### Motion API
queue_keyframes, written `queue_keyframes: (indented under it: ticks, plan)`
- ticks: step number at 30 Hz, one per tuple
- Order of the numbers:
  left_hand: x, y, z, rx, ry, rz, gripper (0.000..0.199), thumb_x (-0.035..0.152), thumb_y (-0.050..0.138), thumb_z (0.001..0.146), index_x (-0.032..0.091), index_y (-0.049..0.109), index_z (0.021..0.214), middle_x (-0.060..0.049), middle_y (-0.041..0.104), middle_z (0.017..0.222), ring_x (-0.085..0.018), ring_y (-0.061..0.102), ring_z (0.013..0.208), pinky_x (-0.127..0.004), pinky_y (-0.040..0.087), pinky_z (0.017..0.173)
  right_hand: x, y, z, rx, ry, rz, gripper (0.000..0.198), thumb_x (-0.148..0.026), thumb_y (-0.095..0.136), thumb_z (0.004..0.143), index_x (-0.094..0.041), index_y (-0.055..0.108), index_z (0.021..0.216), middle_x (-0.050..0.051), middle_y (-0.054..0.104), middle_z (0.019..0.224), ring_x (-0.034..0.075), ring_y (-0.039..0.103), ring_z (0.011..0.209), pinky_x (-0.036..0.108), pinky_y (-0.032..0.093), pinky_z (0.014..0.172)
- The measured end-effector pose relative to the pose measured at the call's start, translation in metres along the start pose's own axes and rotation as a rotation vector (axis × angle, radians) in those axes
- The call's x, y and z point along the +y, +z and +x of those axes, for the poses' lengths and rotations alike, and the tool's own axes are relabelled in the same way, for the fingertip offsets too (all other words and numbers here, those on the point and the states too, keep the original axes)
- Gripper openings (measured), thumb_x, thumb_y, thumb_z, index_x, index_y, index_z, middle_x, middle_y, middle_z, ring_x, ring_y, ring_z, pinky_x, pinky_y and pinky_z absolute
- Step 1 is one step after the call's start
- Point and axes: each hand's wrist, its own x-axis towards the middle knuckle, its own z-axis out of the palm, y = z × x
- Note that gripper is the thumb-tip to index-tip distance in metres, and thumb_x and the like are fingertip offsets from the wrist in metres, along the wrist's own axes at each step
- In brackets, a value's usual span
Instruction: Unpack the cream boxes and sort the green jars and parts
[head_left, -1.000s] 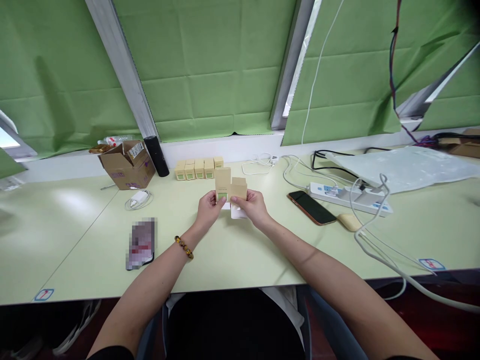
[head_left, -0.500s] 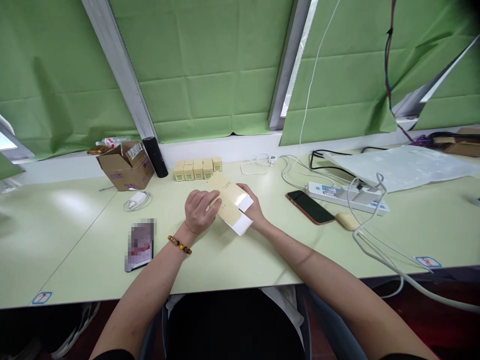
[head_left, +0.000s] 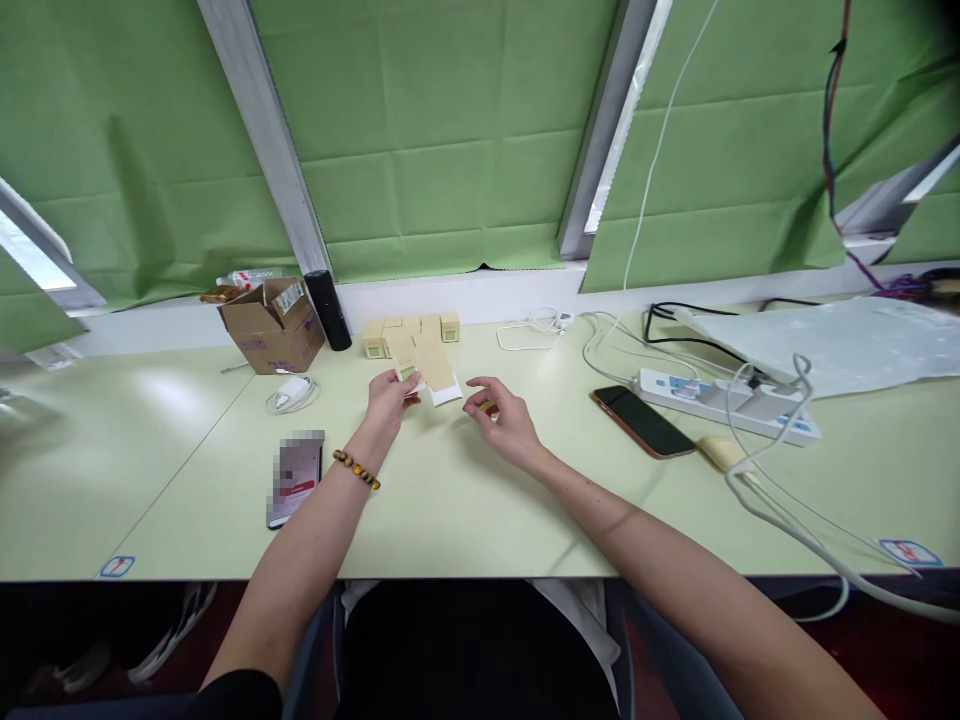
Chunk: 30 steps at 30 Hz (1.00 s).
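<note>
Your left hand (head_left: 388,398) pinches the tan paper carton (head_left: 435,365) by its left side, between thumb and fingers. The carton is in front of the row of little tan boxes (head_left: 450,328), and its white flap (head_left: 448,393) points down toward you. Your right hand (head_left: 508,425) is near the flap but not touching it, fingers bent, with a small gap by the thumb. A dark phone (head_left: 646,420) lies on the pale table (head_left: 465,520), right of that hand
</note>
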Motion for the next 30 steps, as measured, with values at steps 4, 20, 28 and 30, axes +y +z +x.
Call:
queue_keyframes:
  ticks: [4,20,28,30]
  plan:
    - [0.01,-0.022,0.018,0.117,0.125,0.231,0.045,0.033,0.085,0.07,0.016,0.065,0.107,-0.008,0.076,0.089,-0.019,0.067,0.069,-0.031,0.05,0.065,0.003,0.003,-0.005,-0.111,-0.034,-0.117,0.03,-0.025,0.059,0.092,-0.031,0.065,0.121,0.001,0.077,0.085,0.023,0.066,0.068,0.04,0.051,0.072]
    - [0.02,-0.092,0.056,0.133,-0.112,1.361,0.07,0.041,0.073,0.073,0.015,0.049,0.134,-0.027,0.071,0.124,-0.045,0.067,0.12,-0.047,0.047,0.092,-0.004,0.01,-0.017,-0.485,-0.37,-0.587,0.033,-0.018,0.05,0.097,-0.019,0.071,0.123,0.01,0.077,0.089,0.023,0.069,0.079,0.032,0.038,0.065]
    - [0.022,-0.089,0.062,-0.01,-0.143,1.71,0.065,0.045,0.062,0.079,0.013,0.052,0.135,-0.027,0.073,0.123,-0.045,0.067,0.118,-0.054,0.04,0.101,-0.003,0.011,-0.015,-0.519,-0.346,-0.628,0.033,-0.017,0.052,0.099,-0.019,0.069,0.127,0.008,0.078,0.094,0.021,0.07,0.084,0.03,0.039,0.069]
    - [0.025,-0.088,0.063,-0.02,-0.15,1.724,0.064,0.046,0.063,0.078,0.014,0.055,0.133,-0.026,0.073,0.123,-0.046,0.067,0.118,-0.055,0.038,0.102,-0.002,0.011,-0.015,-0.513,-0.355,-0.641,0.032,-0.018,0.052,0.099,-0.019,0.069,0.127,0.008,0.078,0.095,0.021,0.07,0.083,0.03,0.038,0.068]
